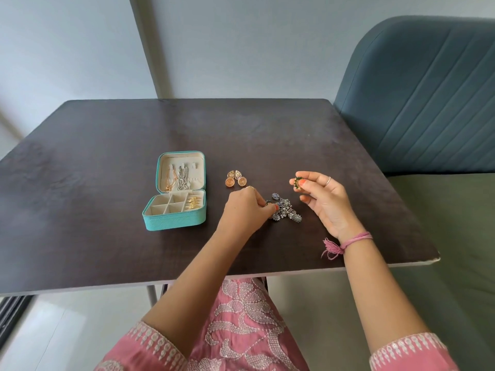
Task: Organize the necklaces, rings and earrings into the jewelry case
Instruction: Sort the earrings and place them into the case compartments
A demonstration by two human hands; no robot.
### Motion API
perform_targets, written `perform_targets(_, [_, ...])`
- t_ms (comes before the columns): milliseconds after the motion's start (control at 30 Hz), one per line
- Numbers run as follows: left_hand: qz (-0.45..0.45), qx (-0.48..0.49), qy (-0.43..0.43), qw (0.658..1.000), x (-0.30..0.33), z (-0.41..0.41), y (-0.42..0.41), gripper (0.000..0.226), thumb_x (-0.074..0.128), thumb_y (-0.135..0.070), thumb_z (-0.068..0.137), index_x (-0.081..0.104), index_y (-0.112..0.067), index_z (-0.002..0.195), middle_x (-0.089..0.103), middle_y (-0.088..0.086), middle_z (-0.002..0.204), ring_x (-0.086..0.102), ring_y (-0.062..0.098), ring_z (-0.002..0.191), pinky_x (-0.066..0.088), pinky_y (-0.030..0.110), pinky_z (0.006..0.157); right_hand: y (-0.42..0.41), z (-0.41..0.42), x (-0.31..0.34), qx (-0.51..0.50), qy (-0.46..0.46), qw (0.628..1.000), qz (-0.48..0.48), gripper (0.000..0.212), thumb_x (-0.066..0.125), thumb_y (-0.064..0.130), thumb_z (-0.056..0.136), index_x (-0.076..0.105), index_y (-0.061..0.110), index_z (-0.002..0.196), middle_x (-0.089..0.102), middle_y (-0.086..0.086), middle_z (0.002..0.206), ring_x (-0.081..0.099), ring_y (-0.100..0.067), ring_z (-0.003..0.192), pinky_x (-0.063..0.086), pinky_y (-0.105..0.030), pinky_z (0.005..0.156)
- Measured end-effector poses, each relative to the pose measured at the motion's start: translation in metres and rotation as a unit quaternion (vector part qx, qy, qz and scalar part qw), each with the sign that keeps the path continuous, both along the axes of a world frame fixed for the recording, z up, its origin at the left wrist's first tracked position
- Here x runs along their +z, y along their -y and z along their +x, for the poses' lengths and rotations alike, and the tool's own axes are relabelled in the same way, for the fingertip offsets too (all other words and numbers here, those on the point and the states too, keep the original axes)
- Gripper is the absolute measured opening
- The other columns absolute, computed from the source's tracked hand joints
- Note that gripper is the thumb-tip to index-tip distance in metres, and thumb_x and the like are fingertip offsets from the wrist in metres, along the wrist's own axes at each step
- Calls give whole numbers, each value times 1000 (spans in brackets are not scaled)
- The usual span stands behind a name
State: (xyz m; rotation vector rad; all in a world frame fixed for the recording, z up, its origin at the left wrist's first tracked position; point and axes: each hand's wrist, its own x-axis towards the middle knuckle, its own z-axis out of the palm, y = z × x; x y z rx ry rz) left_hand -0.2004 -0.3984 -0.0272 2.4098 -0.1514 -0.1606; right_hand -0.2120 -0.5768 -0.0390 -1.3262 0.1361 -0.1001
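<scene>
On the dark desk [107, 250], an open teal jewelry case [175, 191] stands left of centre: two necklaces [176, 178] hang in its lid, gold rings [193, 202] fill its right-hand slot, and the small square compartments look vacant. The right hand [321, 199] is raised above the desk, pinching a small green earring [296, 182] between thumb and forefinger. The left hand [245, 210] curls its fingertips onto a similar piece at the edge of a silver earring cluster [285, 210]; whether it is gripped cannot be told. A gold earring pair [236, 178] lies apart, between case and cluster. Such pieces are judged light, rigid and snag-prone; each is best taken by its solid body, not its hook, and lifted clear of the cluster.
</scene>
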Motion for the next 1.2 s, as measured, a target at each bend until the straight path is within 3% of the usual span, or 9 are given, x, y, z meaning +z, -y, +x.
perform_targets(167, [10,8,33,999,3,-1,3,14,65,-28,82,62,-18,74,69,5,82,64,19,81,52,30,74,-1,1,-3,5,15,1000,-12,15,62,-1,88,71,8,95,73,-6,99,66,-12,92,52,-23,78])
perform_targets(433, [-1,-10,55,998,7,0,5,6,64,-20,79,67,-15,78,68,2,80,63,18,82,53,31,77,-1,4,-5,-15,20,1000,5,15,65,2,85,69,12,95,74,-3,93,68,-13,91,54,-25,78])
perform_targets(500, [-14,-15,55,998,9,0,5,5,65,-21,78,65,-16,77,66,-2,74,61,14,78,51,26,73,-1,4,-4,-17,25,999,18,16,64,1,86,69,12,97,74,-3,93,68,-15,91,55,-26,79])
perform_targets(600, [-40,-20,65,997,14,1,4,7,64,-20,80,67,-15,82,62,-8,66,54,1,63,39,4,58,0,4,-3,-16,24,999,41,16,60,0,89,68,10,100,72,-4,91,69,-20,92,56,-30,82])
perform_targets(700, [-48,-37,72,996,17,1,3,10,63,-18,83,70,-12,85,62,-6,65,50,-3,56,36,-1,56,1,4,-4,-19,25,999,42,18,58,0,90,67,8,103,71,-6,88,70,-21,91,57,-31,83])
perform_targets(833, [-57,-52,79,994,16,0,0,12,62,-16,84,72,-9,86,65,-3,67,50,-3,55,37,0,56,1,3,-8,-21,37,997,-61,20,64,4,88,71,13,105,72,-7,95,68,-20,96,53,-31,87])
perform_targets(967, [-60,-74,79,992,15,-1,-3,13,62,-19,86,73,-13,88,72,0,79,57,3,66,37,2,59,1,0,-3,-27,71,976,-205,18,73,12,83,75,23,97,73,2,94,63,-7,87,50,-26,86])
perform_targets(1067, [-109,-71,62,990,16,-3,-5,13,62,-22,87,72,-15,90,68,-7,76,59,0,67,39,1,60,-1,-2,8,-26,71,976,-204,16,72,9,83,75,20,95,74,0,91,66,-10,86,52,-27,82])
perform_targets(1200, [-238,-39,-3,970,14,-5,-3,12,60,-23,90,68,-14,88,67,-4,74,55,1,60,43,9,59,-8,-4,21,-8,39,993,-109,15,65,4,87,71,12,98,73,-2,87,68,-15,85,55,-30,77])
